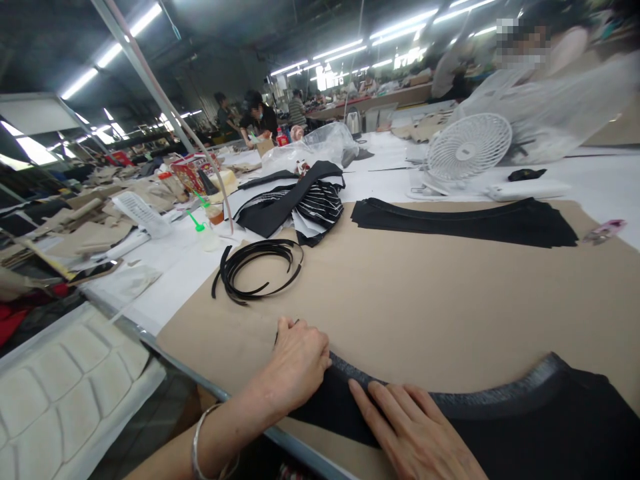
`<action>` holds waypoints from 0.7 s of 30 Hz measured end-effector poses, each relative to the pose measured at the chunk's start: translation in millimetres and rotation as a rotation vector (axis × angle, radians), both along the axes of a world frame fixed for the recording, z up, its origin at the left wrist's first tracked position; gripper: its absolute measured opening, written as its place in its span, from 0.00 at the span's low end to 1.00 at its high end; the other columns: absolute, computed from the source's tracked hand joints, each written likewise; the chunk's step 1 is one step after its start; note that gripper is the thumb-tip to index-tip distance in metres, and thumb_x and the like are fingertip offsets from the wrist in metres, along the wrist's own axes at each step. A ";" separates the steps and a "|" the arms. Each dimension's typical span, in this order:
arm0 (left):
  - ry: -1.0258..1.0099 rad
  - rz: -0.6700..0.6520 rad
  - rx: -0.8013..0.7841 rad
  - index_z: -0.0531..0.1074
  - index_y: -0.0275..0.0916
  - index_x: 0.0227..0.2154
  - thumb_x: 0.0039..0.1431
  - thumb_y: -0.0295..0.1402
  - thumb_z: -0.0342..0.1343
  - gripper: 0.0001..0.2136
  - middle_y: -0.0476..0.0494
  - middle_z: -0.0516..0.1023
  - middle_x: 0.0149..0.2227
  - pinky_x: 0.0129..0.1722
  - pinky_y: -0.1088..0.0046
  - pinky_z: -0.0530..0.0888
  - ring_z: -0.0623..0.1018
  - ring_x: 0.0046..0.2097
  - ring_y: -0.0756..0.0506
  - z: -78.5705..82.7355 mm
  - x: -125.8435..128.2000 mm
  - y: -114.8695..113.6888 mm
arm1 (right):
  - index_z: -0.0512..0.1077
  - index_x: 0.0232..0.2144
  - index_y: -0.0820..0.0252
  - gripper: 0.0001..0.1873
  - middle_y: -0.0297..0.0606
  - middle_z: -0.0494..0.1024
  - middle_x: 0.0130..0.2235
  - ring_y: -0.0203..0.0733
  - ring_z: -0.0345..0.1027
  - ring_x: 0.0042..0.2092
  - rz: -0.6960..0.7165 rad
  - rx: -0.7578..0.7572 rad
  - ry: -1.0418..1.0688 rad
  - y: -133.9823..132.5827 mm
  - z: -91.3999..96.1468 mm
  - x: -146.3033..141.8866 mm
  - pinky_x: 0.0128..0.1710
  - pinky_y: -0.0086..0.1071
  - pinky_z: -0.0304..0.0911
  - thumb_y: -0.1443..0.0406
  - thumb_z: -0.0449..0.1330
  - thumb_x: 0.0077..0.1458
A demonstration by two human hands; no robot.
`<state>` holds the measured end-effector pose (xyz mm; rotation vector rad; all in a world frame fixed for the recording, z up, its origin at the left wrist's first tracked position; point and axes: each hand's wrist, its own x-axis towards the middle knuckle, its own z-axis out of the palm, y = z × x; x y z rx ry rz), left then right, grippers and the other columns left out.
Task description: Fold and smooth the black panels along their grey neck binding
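A large black fabric piece (530, 427) with a curved, greyish, shinier band along its upper edge lies along the near side of the table. My left hand (300, 360) is closed at the left end of that edge. A thin black strip pokes out beside its fingers, mostly hidden by the hand. My right hand (415, 433) lies flat on the fabric just below the curved edge, fingers stretched out. Beyond my left hand, loosely coiled black strips (240, 293) rest on the tan board (400, 287).
Stacked black curved pieces (465, 223) lie farther back, beside a pile of black and striped pieces (310, 200). A white fan (470, 147) stands behind them. Green-tipped bottles (207, 237) are at left. Nearest left is a cream quilted panel (65, 380), beyond the table's metal edge (210, 387).
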<state>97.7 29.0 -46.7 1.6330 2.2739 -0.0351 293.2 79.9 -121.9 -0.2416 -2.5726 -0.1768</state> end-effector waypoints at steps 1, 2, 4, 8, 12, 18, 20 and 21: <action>0.011 0.001 0.003 0.71 0.38 0.23 0.57 0.29 0.53 0.08 0.44 0.78 0.29 0.43 0.60 0.57 0.73 0.39 0.42 -0.8 1.5 -0.3 | 0.67 0.51 0.64 0.23 0.36 0.73 0.38 0.41 0.64 0.40 0.002 0.002 0.000 0.2 0.9 -0.9 0.42 0.37 0.63 0.70 0.50 0.52; 0.022 0.003 0.008 0.71 0.38 0.23 0.57 0.29 0.53 0.08 0.44 0.77 0.29 0.43 0.59 0.57 0.73 0.40 0.41 -1.6 3.0 -0.7 | 0.67 0.51 0.64 0.23 0.36 0.73 0.38 0.41 0.64 0.39 0.003 0.007 -0.006 0.4 2.0 -1.5 0.43 0.38 0.62 0.70 0.51 0.51; 0.044 0.009 0.020 0.70 0.38 0.23 0.56 0.29 0.54 0.07 0.43 0.77 0.30 0.45 0.58 0.57 0.73 0.40 0.40 -2.9 5.5 -1.2 | 0.67 0.50 0.63 0.23 0.36 0.73 0.39 0.41 0.64 0.40 0.007 0.014 -0.029 0.9 4.6 -1.9 0.44 0.38 0.62 0.70 0.52 0.51; 0.046 0.052 0.051 0.70 0.38 0.28 0.55 0.32 0.57 0.04 0.43 0.77 0.34 0.47 0.58 0.57 0.72 0.43 0.38 -4.1 2.5 -3.0 | 0.67 0.50 0.62 0.21 0.39 0.72 0.40 0.43 0.64 0.41 0.023 0.040 -0.071 2.4 9.0 -2.2 0.44 0.39 0.61 0.68 0.52 0.52; -0.024 0.099 0.065 0.68 0.40 0.33 0.55 0.34 0.58 0.05 0.47 0.77 0.34 0.45 0.62 0.60 0.74 0.41 0.42 -4.2 -14.1 -10.4 | 0.67 0.49 0.61 0.19 0.41 0.72 0.40 0.43 0.64 0.39 0.007 0.070 -0.090 3.6 7.5 -5.5 0.40 0.38 0.62 0.68 0.52 0.54; -0.151 0.137 0.090 0.70 0.41 0.30 0.55 0.27 0.53 0.03 0.50 0.77 0.34 0.35 0.73 0.63 0.74 0.38 0.46 -5.6 -37.5 -22.0 | 0.67 0.48 0.63 0.19 0.41 0.73 0.40 0.43 0.64 0.38 0.033 0.055 -0.074 2.4 4.6 -10.1 0.40 0.37 0.63 0.71 0.51 0.53; -0.175 0.150 0.095 0.70 0.41 0.30 0.55 0.27 0.53 0.04 0.50 0.77 0.33 0.33 0.74 0.63 0.74 0.37 0.47 -6.5 -39.2 -22.8 | 0.68 0.48 0.64 0.20 0.39 0.73 0.39 0.42 0.65 0.38 0.042 0.028 -0.042 2.0 5.3 -10.7 0.41 0.36 0.63 0.72 0.50 0.52; -0.184 0.156 0.097 0.70 0.41 0.30 0.55 0.27 0.53 0.04 0.50 0.76 0.33 0.33 0.74 0.64 0.74 0.37 0.47 -6.7 -39.1 -22.8 | 0.68 0.48 0.64 0.20 0.38 0.74 0.39 0.41 0.65 0.38 0.044 0.016 -0.027 1.9 6.0 -10.8 0.41 0.36 0.62 0.73 0.49 0.52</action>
